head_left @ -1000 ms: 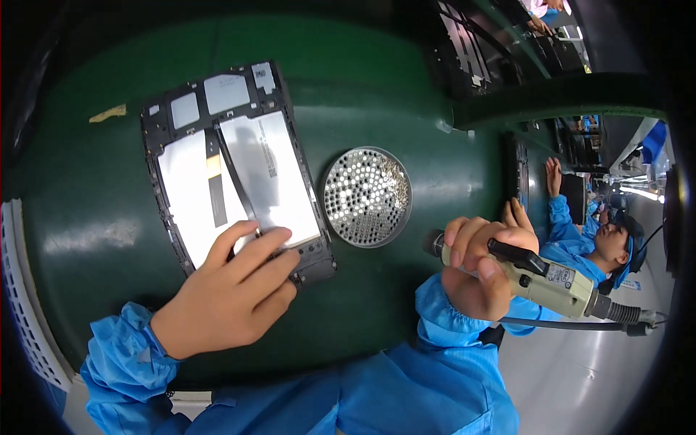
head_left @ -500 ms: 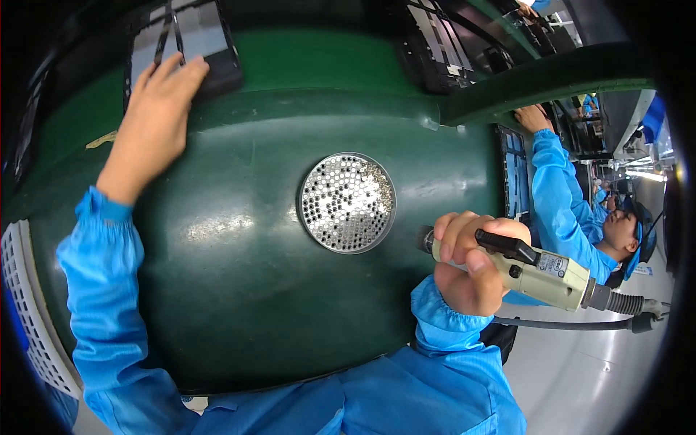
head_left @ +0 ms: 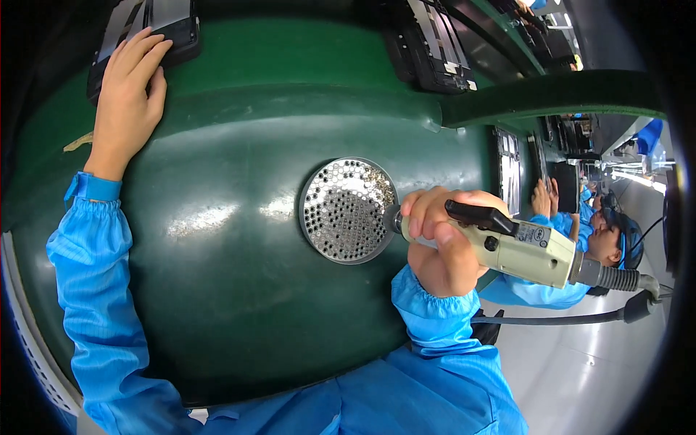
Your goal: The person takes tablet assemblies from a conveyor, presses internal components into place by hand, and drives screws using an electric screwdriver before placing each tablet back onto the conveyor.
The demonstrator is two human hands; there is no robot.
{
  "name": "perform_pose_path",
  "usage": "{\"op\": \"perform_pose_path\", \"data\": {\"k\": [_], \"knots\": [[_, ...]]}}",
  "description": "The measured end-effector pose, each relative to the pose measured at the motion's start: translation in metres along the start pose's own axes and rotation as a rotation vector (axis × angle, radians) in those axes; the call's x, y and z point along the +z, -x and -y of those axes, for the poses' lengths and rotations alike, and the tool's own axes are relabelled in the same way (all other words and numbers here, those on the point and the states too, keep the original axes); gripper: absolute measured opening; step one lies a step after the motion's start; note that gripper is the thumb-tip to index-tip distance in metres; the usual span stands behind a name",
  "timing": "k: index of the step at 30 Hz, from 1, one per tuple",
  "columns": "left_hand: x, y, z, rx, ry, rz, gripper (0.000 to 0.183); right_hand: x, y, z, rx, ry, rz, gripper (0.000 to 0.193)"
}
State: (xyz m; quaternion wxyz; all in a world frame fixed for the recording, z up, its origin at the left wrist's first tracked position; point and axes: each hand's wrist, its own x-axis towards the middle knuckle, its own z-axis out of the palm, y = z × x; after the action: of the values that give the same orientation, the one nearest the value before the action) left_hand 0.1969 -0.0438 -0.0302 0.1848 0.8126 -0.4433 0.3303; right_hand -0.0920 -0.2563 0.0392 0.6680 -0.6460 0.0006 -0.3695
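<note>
Cut-off black rectangular device (head_left: pixel 179 38) under unclenched left hand (head_left: pixel 129 94), beyond round metal tray (head_left: pixel 351 261); right hand (head_left: pixel 444 235) clamped on cream electric screwdriver (head_left: pixel 511 252), tip unclear. Green tabletop (head_left: pixel 254 312), grey floor (head_left: pixel 580 351).

Factory assy. bench (head_left: pixel 239 312), elec. screwdriver (head_left: pixel 525 257).

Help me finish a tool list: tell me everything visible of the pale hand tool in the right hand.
The hand tool has a pale cream, plastic-looking body, a black lever along its upper side, a small black knob, a printed label and a dark nose. A ribbed dark sleeve extends from its rear. The right hand wraps its front part. It slants, nose toward the left, rear lower at right. The nose overlaps the round dish in view; contact cannot be told.
</note>
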Motion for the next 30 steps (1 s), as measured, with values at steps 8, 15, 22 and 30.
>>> {"op": "perform_pose_path", "data": {"k": [8,15,22,30], "knots": [[-0.004,0.005,0.008,-0.020,-0.011,0.060,0.029,0.002,-0.005,-0.005,0.021,0.001,0.008,0.035],[-0.003,0.009,0.010,-0.007,-0.035,0.106,0.031,-0.001,-0.004,-0.007,0.027,-0.014,0.032,0.036],[-0.003,0.007,0.010,-0.007,-0.010,0.091,0.030,0.003,-0.004,-0.007,0.045,0.009,0.043,0.037],[-0.010,-0.003,-0.002,0.018,0.090,0.040,0.032,-0.011,0.002,0.050,-0.091,-0.042,-0.047,0.036]]}}
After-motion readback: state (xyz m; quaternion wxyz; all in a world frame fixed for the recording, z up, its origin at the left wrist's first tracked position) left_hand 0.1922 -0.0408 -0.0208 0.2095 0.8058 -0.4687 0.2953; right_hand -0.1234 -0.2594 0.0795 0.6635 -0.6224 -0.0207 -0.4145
